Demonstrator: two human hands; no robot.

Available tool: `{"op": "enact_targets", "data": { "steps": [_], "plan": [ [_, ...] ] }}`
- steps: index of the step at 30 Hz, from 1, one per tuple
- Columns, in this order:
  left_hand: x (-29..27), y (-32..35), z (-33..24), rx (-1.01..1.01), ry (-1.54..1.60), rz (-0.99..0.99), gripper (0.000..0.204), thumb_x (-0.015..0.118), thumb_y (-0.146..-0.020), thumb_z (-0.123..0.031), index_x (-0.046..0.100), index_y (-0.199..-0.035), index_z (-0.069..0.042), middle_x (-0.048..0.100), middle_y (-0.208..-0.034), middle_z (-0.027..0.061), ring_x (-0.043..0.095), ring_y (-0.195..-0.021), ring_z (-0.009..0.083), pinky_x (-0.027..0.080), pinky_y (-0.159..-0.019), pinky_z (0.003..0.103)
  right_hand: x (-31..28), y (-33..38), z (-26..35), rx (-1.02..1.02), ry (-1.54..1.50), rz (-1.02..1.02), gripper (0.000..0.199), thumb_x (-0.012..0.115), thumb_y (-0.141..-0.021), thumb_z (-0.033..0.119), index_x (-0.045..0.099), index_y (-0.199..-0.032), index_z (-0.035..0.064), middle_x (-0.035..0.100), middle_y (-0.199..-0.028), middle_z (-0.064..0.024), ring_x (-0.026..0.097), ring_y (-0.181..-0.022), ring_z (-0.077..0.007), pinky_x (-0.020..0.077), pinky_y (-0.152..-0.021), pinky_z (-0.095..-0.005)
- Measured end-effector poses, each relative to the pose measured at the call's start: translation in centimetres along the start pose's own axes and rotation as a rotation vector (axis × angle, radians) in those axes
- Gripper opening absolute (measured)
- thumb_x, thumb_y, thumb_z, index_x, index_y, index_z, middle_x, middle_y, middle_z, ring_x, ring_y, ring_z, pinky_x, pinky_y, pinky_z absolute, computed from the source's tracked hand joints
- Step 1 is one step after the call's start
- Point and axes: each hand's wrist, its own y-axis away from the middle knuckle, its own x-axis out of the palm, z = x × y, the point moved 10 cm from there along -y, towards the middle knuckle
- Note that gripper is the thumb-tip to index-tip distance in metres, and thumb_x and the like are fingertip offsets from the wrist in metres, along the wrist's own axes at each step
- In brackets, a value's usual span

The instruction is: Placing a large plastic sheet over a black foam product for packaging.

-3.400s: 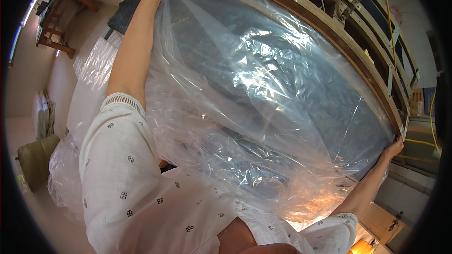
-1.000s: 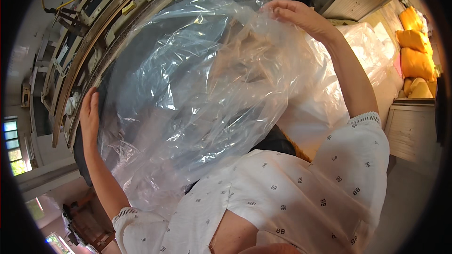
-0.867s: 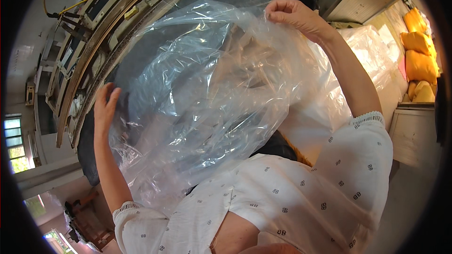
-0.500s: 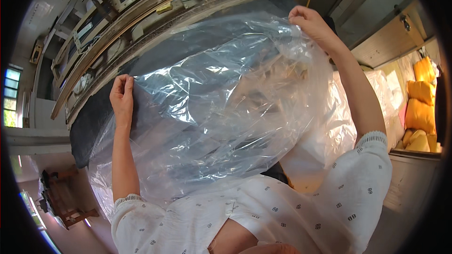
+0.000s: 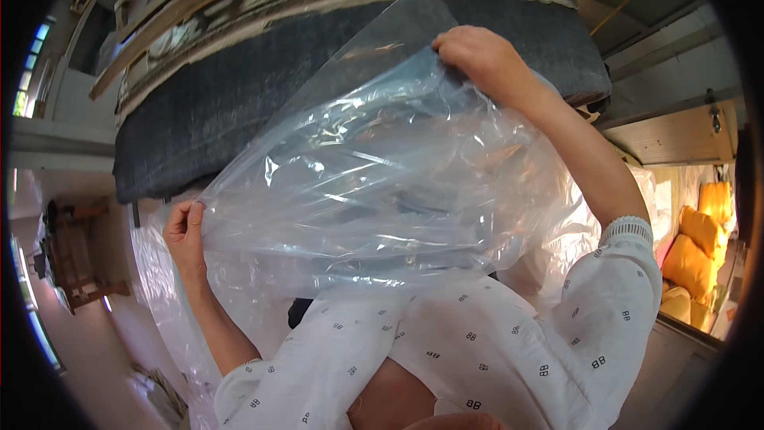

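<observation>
A large sheet of clear plastic film point(image 5: 366, 183) is stretched between my two hands, wrinkled and shiny in the middle. At its left corner my left hand point(image 5: 187, 231) pinches the edge between thumb and fingers. Farther away and to the right, my right hand point(image 5: 477, 56) is closed on the upper edge, with a flap of film standing up beyond it. Part of the film lies over the dark grey padded surface point(image 5: 223, 111) of a long bench or machine; more film hangs down towards my body. Whether the film is one layer or a bag, I cannot tell.
Wooden rails point(image 5: 215, 0) run along the far side of the dark surface. Shiny plastic film point(image 5: 585, 215) lies to the right, near yellow-orange bundles point(image 5: 692, 263). A wooden panel with a latch point(image 5: 676, 135) is at the right. A brown wooden stand point(image 5: 76, 255) is at the left.
My left hand has come down and nearer, and my right hand has moved left, both holding the film. More of the dark surface shows behind it. The view has shifted.
</observation>
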Motion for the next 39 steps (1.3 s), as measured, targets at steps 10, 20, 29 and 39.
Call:
{"op": "enact_targets", "data": {
  "steps": [10, 20, 29, 39],
  "plan": [
    [0.0, 4.5, -5.0, 0.298, -0.145, -0.114, 0.005, 0.065, -0.076, 0.000, 0.062, -0.080, -0.002, 0.046, -0.068, -0.0001, 0.040, -0.060, 0.0071, 0.031, -0.054, 0.019, 5.3, -1.8, -10.6, 0.842, 0.030, -0.021, 0.024, 0.062, -0.074, 0.035, 0.064, -0.082, 0.0124, 0.062, -0.067, -0.0040, 0.060, -0.064, -0.0231, 0.0453, -0.059, -0.0346],
    [-2.8, 12.4, 0.7, 0.512, -0.631, -0.327, 0.030, 0.071, -0.066, 0.002, 0.066, -0.096, -0.004, 0.055, -0.072, 0.0069, 0.049, -0.067, 0.0198, 0.041, -0.060, 0.030, 7.0, -5.1, -5.3, 0.680, -0.117, 0.091, 0.024, 0.066, -0.076, 0.029, 0.064, -0.088, 0.0086, 0.059, -0.069, -0.0005, 0.053, -0.064, -0.0116, 0.0422, -0.060, -0.0245],
    [-5.1, 7.4, 9.4, -0.312, 0.247, -0.557, 0.014, 0.057, -0.086, -0.019, 0.060, -0.090, -0.005, 0.056, -0.091, -0.0003, 0.048, -0.078, 0.0052, 0.036, -0.057, 0.021, 5.3, -6.0, -6.9, 0.718, -0.788, -0.115, 0.016, 0.058, -0.086, 0.021, 0.061, -0.088, 0.0055, 0.059, -0.079, 0.0018, 0.050, -0.075, -0.0056, 0.0402, -0.073, -0.0202],
    [0.0, -14.0, -3.6, 0.429, -0.055, -0.560, 0.015, 0.063, -0.082, -0.018, 0.068, -0.085, -0.005, 0.062, -0.079, 0.0011, 0.055, -0.072, 0.0086, 0.043, -0.070, 0.022, -1.9, 1.7, -12.1, 0.942, 0.071, -0.715, 0.022, 0.067, -0.076, 0.025, 0.063, -0.084, 0.0042, 0.062, -0.068, -0.0021, 0.055, -0.058, -0.0084, 0.0435, -0.058, -0.0230]
  ]
}}
